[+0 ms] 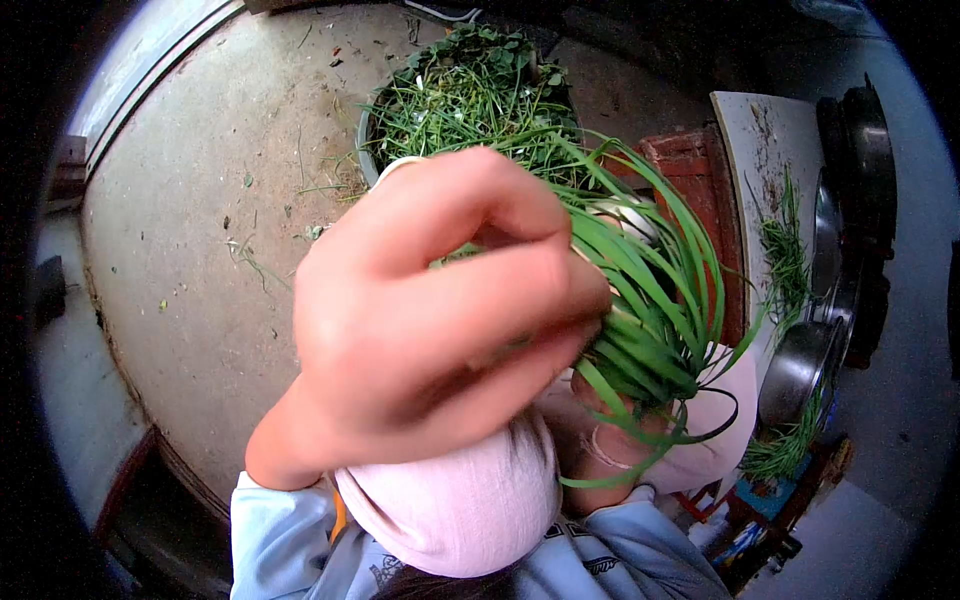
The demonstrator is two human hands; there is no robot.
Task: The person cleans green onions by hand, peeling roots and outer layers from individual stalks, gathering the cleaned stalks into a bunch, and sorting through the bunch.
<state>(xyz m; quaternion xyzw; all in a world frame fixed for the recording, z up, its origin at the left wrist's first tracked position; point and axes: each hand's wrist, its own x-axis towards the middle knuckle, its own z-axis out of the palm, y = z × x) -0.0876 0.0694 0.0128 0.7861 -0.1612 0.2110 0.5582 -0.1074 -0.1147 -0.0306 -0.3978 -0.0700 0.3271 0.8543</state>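
Observation:
My left hand (430, 310) is large and blurred in the middle of the view, close to the camera. Its fingers are curled and the tips pinch together against the bunch; what lies between them is hidden. A bunch of long, flat green garlic chives (680, 290) fans out to the right and droops at the ends. Behind the leaves is my right hand (625, 415), closed around the bunch, its fingers mostly covered by leaves and by my left hand. A thin string circles the right wrist.
A round tub (364, 140) heaped with greens and trimmings stands on the concrete floor (190, 260), where scraps lie scattered. At right are a reddish wooden piece (690, 165), a pale board (740, 115), loose chives (785, 255) and metal pots (800, 375). A pink cloth (460, 510) covers my lap.

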